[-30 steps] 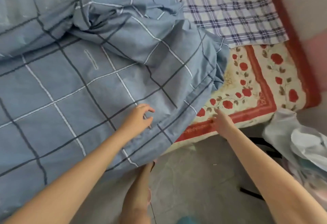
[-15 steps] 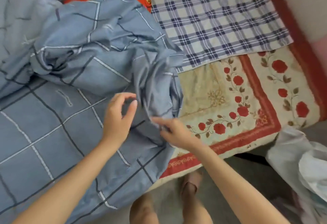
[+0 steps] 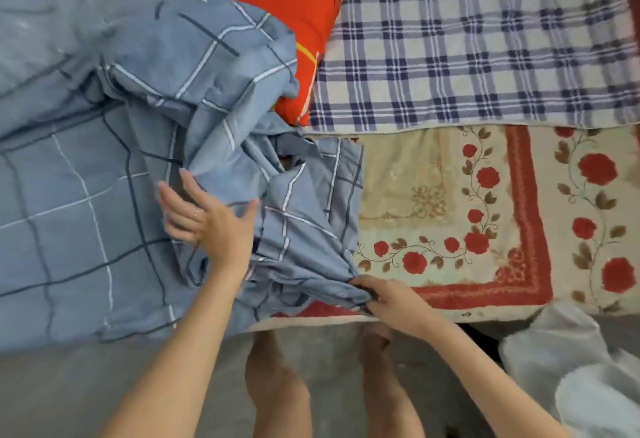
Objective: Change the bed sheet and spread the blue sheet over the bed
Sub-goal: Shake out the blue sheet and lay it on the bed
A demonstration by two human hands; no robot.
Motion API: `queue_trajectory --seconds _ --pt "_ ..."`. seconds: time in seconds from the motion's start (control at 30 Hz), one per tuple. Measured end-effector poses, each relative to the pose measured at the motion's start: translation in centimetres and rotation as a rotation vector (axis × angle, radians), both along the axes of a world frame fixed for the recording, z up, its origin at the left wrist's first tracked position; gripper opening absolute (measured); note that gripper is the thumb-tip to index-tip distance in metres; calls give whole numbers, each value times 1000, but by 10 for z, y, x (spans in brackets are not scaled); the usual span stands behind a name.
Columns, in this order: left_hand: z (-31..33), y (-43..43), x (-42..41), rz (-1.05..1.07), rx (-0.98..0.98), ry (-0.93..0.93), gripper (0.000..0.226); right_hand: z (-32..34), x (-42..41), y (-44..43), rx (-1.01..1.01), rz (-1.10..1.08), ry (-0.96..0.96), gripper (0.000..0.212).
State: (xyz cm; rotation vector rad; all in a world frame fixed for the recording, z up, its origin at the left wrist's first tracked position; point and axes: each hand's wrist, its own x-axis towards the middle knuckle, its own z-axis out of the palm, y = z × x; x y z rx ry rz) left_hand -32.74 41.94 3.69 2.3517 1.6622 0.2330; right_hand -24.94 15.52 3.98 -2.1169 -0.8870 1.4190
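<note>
Head view shows blue checked cotton sheet [image 3: 86, 212] covering only the bed's left part, bunched mid-bed, right hand [image 3: 391, 299] gripping its edge, left hand [image 3: 211, 219] open flat on it, red-rose floral blanket [image 3: 485, 216] uncovered.

Open bed [image 3: 433, 174] lies to the right of the right hand [image 3: 391, 302], where the floral cover is flat and bare. Left of and beyond the left hand [image 3: 211, 223], the bunched blue sheet [image 3: 194, 67] heaps up and blocks the way. An orange pillow [image 3: 277, 5] sits farther beyond; white plastic bags [image 3: 568, 375] crowd the floor at near right.
</note>
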Motion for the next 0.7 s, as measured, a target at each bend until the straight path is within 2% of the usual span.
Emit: queue_trajectory --seconds 0.03,0.13,0.17,0.27,0.3,0.37,0.43,0.5,0.57,0.63,0.7 --pt "-1 0 -3 21 -84 -48 117 0 6 -3 -31 14 44 39" --pt "-6 -2 -1 171 -684 -372 119 2 13 -10 -65 21 265 33" --pt "-5 -6 2 256 -810 -434 115 3 15 -11 -69 8 346 30" --pt "-9 -30 5 352 -889 -398 101 7 25 -16 -75 -89 545 24" --pt "-9 -38 6 344 -853 -383 91 5 29 -17 -71 -165 566 23" --pt "-8 -50 3 282 -759 -375 56 -6 33 -21 -98 -370 555 20" --pt "3 -65 1 136 -631 -350 29 -16 36 -26 -145 -556 483 15" --pt "26 -92 4 -100 -560 -382 22 -29 41 -30 -202 -619 394 11" --pt "59 -126 16 -409 -591 -422 27 -25 47 -33 -187 -713 381 15" --pt "82 -161 32 -697 -696 -378 36 -8 58 -33 -65 -858 494 34" --pt "89 -193 48 -942 -747 -331 38 22 73 -35 68 -882 701 46"
